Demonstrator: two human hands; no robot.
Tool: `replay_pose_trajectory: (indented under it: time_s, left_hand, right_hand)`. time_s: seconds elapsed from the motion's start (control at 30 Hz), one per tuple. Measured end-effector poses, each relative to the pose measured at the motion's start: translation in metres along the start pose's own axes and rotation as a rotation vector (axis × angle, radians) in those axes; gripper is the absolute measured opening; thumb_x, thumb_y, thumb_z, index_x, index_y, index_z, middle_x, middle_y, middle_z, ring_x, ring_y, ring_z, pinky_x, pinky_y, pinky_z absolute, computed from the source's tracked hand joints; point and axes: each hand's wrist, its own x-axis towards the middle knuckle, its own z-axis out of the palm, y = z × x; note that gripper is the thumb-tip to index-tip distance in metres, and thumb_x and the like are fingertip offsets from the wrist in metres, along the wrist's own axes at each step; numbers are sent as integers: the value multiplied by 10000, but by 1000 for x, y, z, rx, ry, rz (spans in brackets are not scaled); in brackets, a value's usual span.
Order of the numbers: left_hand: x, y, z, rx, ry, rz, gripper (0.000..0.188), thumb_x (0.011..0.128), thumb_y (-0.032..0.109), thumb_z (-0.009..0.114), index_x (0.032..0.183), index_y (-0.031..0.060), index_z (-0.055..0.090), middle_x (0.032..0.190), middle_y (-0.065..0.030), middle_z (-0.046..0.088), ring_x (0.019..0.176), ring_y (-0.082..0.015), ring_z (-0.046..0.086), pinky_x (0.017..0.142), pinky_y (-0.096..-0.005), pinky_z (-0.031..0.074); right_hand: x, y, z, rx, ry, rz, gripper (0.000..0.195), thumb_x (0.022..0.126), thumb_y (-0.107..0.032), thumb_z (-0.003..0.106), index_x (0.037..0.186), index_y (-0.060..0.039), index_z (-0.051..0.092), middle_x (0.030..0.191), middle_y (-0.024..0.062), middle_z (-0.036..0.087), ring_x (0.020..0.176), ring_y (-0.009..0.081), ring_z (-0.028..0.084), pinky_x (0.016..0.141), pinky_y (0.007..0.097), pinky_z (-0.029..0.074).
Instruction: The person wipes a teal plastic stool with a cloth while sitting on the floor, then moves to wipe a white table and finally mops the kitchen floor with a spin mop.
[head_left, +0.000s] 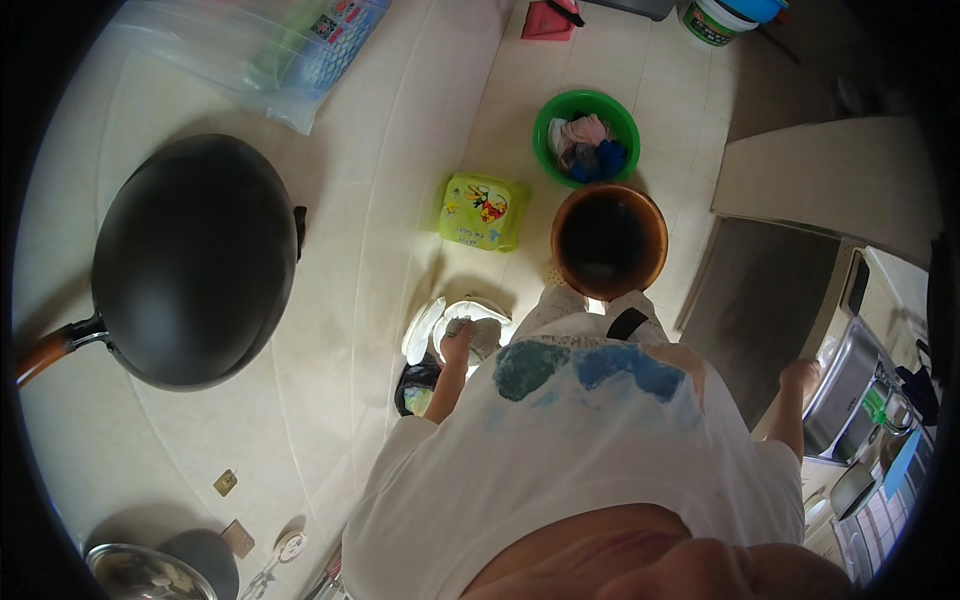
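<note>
A crumpled grey cloth (484, 337) is in my left hand (454, 346), out to my left side. Beneath it is a round white container (476, 304), its inside partly hidden by the cloth. A white lid-like piece (422, 331) stands along the container's left side. My right hand (801, 375) is at the edge of the counter, beside the stainless steel sink (836, 390). Something pale and shiny shows just past its fingers, and whether they grip it is too small to make out.
A brown wooden bucket (609, 241) stands on the floor by my legs. Beyond it are a green basin (634, 142) of cloths and a yellow-green step stool (480, 214). A black wok (195, 262) hangs on the left wall. A black-lined bin (416, 382) stands near my left arm.
</note>
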Motion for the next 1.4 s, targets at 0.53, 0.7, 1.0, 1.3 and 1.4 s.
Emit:
replay_pose_trajectory:
  time_s: [0.53,0.7,1.0,1.3,1.4]
  left_hand:
    - [-2,34,1,-133,136,101,378,735,282,682,949,-27,644,898,-102,655,811,-171,596,729,-310,464]
    - [-1,36,13,-45,99,78,380,735,283,686,953,-25,645,899,-99,657,818,-173,602,733,-308,466]
    - [18,110,73,159,-108,238,384,734,286,692,961,-21,646,902,-95,661,832,-177,612,738,-305,470]
    - [19,178,158,325,-245,410,388,734,288,698,968,-17,647,904,-90,665,846,-180,622,744,-301,474]
    - [9,194,186,338,-259,459,390,734,289,700,970,-16,647,905,-88,666,850,-182,625,746,-300,476]
  right_hand:
    - [-28,-8,-43,7,-47,8,374,838,-185,549,1117,44,448,1099,167,561,978,293,600,718,384,544]
    - [-21,-5,-40,288,18,103,274,840,-195,539,1061,-33,530,998,129,611,959,260,608,738,359,530]
    - [-10,-14,-16,46,45,218,367,845,-146,475,1141,68,440,1040,291,550,802,379,621,541,436,528]
    - [-4,-14,20,-111,-40,136,436,837,-129,451,1225,65,401,1203,355,446,935,498,551,437,479,518]
    - [-7,-15,2,-2,-28,155,469,833,-179,455,1213,92,412,1223,350,433,982,498,528,556,496,526]
